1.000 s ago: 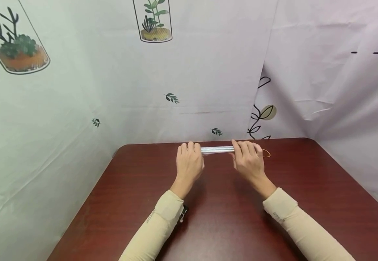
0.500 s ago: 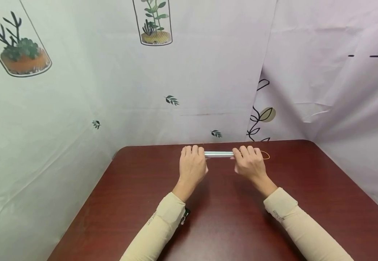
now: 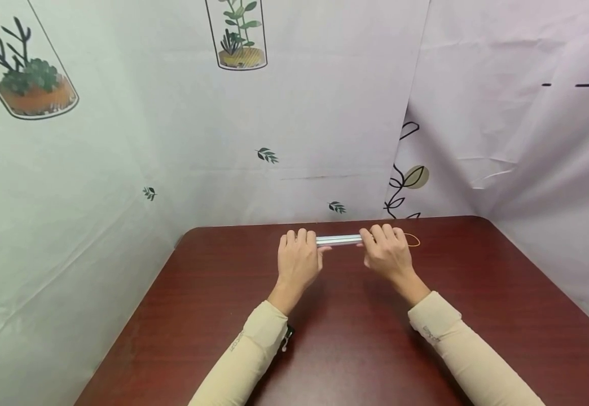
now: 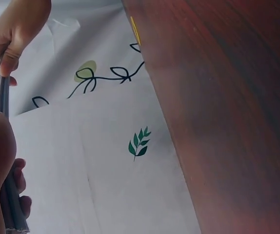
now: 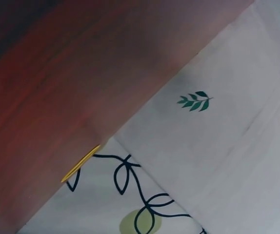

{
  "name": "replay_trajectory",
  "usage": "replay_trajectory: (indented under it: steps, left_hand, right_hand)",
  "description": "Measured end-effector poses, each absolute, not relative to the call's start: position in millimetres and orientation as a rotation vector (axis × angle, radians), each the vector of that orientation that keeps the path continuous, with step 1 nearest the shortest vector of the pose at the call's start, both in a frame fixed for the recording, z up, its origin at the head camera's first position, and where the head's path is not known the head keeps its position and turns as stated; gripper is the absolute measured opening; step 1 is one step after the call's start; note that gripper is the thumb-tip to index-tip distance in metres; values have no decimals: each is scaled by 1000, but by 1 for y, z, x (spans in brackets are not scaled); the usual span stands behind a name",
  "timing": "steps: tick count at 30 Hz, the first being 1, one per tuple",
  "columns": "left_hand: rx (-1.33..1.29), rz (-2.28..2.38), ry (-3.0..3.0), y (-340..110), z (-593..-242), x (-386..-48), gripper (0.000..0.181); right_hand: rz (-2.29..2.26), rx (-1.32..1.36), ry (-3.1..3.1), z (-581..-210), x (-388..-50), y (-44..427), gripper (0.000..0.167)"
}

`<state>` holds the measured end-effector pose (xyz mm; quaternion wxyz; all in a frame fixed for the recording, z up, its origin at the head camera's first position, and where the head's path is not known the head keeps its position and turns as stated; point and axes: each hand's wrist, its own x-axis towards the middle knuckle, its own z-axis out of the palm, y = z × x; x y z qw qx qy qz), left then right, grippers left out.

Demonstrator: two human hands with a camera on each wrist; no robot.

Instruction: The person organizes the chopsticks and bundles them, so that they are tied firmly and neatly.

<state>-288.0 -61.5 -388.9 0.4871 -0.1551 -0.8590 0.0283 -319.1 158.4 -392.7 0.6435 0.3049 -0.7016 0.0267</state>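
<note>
A bundle of slim, straight, pale rods (image 3: 339,240) spans the gap between my two hands above the far part of the table. My left hand (image 3: 297,259) grips its left end, fingers curled over the top and thumb showing along the near side. My right hand (image 3: 388,256) grips the other end the same way. In the left wrist view the rods (image 4: 14,209) look grey, and one end sticks out past the left hand. What exactly the rods are cannot be told. Neither hand appears in the right wrist view.
A yellow rubber band (image 5: 81,163) lies on the dark red table (image 3: 355,349) near its far edge, just right of the right hand. Pale printed curtains (image 3: 299,113) stand behind and beside the table. A small dark object (image 3: 288,337) shows by the left sleeve.
Both hands have come down slightly with the bundle. The right index finger, straighter a second ago, is now curled over the rods. The left thumb now reaches farther along them.
</note>
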Motion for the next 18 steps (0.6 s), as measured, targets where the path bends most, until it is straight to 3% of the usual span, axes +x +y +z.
replay_trajectory:
  steps: [18]
  left_hand:
    - [-357, 27, -2038, -53, -389, -286, 38]
  right_hand:
    - [105, 625, -1616, -396, -315, 155, 23]
